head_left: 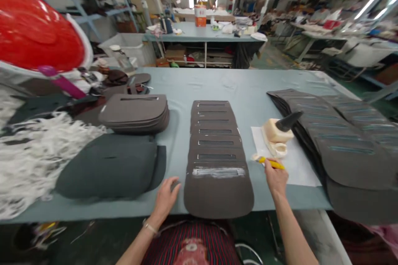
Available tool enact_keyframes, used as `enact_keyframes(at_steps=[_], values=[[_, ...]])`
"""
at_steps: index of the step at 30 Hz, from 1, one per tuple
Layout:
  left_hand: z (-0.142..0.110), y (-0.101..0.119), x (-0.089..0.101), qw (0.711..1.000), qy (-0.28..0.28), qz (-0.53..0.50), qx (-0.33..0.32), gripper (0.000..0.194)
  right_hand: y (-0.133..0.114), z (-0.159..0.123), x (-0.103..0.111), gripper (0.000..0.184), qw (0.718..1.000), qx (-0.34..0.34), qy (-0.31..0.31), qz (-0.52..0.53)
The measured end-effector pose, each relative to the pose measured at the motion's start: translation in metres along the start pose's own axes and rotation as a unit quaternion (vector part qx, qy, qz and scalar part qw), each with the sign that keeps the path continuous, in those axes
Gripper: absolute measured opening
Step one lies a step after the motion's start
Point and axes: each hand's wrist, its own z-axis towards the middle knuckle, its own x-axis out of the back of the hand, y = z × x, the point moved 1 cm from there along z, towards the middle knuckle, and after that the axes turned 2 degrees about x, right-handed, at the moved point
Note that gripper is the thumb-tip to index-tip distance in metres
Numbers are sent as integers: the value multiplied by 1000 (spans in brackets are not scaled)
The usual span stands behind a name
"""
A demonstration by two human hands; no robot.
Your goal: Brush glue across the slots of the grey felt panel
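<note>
Well, marker (272, 163) (probably) in right grip (276, 178)

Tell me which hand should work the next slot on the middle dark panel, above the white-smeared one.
Right, probably. The right hand holds the yellow-handled applicator close to the slotted panel and the white-crusted pot. The left hand looks empty, on the panel's other side.

two hands (164, 201) (276, 178), one yellow brush (272, 163)

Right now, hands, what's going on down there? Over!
Right hand holding yellow-handled brush. Left hand beside slotted dark panel, white stripe across it. Stacked panels to the right.
</note>
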Motion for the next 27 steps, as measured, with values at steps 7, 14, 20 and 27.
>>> enact_keyframes(at_steps=[7, 14, 20, 27], values=[[21, 48, -12, 990, -51, 100, -85, 36, -92, -114, -77, 25, 965, 116, -206, 115], [24, 46, -17, 978, -71, 151, -122, 30, -99, -142, -105, 22, 946, 186, -252, 80], [24, 45, -13, 977, -73, 152, -128, 30, -29, -82, -33, 27, 986, 59, -80, -131], [40, 49, -11, 980, -56, 140, -131, 27, -113, -108, -108, 27, 982, 138, -128, 29]])
